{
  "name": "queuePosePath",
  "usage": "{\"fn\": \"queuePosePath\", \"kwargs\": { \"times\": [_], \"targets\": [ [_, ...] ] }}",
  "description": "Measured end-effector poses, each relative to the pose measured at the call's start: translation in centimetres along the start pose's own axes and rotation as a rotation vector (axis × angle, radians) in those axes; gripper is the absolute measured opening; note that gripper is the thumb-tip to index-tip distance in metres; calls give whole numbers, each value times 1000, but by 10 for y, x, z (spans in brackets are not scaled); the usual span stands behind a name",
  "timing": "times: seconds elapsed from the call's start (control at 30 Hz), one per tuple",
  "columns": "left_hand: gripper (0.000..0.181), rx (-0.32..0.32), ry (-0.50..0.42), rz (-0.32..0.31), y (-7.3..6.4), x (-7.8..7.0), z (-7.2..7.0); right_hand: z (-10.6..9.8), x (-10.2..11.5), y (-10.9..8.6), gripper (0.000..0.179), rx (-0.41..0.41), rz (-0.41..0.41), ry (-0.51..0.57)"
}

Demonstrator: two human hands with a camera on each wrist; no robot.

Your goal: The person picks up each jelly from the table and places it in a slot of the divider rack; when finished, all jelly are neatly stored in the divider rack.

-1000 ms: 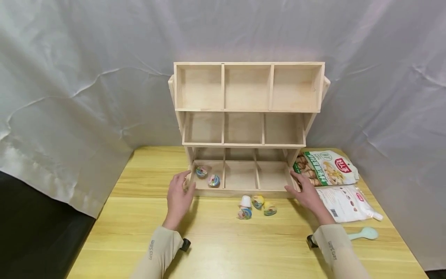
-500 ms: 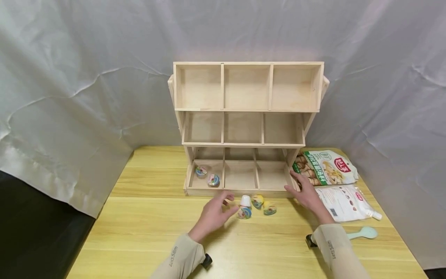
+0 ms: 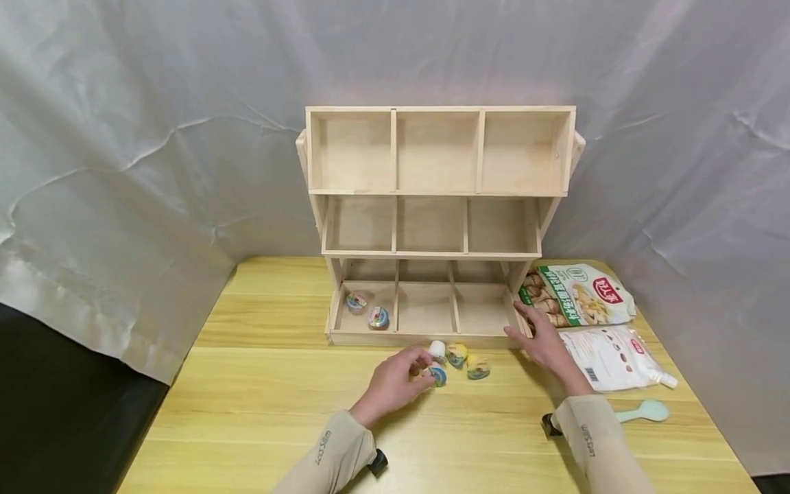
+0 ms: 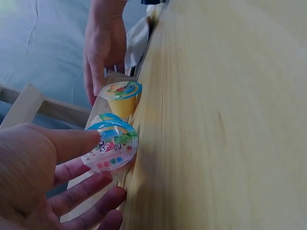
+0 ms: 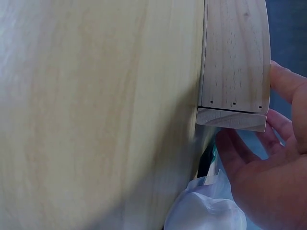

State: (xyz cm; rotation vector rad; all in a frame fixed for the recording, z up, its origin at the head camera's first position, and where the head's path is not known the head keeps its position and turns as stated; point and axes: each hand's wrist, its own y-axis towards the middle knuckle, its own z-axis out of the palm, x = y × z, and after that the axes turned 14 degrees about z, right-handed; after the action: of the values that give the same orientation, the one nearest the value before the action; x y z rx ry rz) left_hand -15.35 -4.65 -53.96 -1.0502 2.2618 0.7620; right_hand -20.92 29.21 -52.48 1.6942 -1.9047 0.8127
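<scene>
My left hand (image 3: 398, 381) pinches a jelly cup (image 4: 112, 148) with a blue-rimmed lid, thumb on the lid and fingers curled beneath. Right beside it stands a white upturned cup (image 3: 437, 350). Two yellow jelly cups, one nearer (image 3: 457, 355) and one farther right (image 3: 478, 368), lie on the table in front of the wooden rack (image 3: 426, 340). At that rack's lower right corner my right hand (image 3: 546, 343) holds the edge, thumb at the front board and fingers round the side. Two jelly cups (image 3: 378, 318) sit in the bottom left compartment.
The rack has three tiers of compartments and stands near a grey curtain (image 3: 154, 171). To its right lie a green and white food bag (image 3: 583, 298), a white spouted pouch (image 3: 617, 360) and a pale green spoon (image 3: 651, 411).
My left hand has left the rack's lower left corner and moved right to the loose cups, where it has taken hold of the blue-lidded one. My right hand stays put.
</scene>
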Motion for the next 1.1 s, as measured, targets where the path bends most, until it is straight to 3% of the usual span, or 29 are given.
{"fn": "queuePosePath", "kwargs": {
  "times": [0.23, 0.47, 0.83, 1.1],
  "targets": [
    [26, 17, 23, 24, 2, 0, 0, -1, 0, 0, 73, 8, 16, -1],
    [26, 75, 39, 36, 7, 0, 1, -1, 1, -1, 72, 3, 7, 4],
    [24, 169, -46, 75, 9, 2, 1, -1, 1, -2, 72, 2, 6, 18],
    [27, 189, -94, 125, 7, 3, 0, -1, 2, -3, 72, -5, -3, 18]
  ]
}}
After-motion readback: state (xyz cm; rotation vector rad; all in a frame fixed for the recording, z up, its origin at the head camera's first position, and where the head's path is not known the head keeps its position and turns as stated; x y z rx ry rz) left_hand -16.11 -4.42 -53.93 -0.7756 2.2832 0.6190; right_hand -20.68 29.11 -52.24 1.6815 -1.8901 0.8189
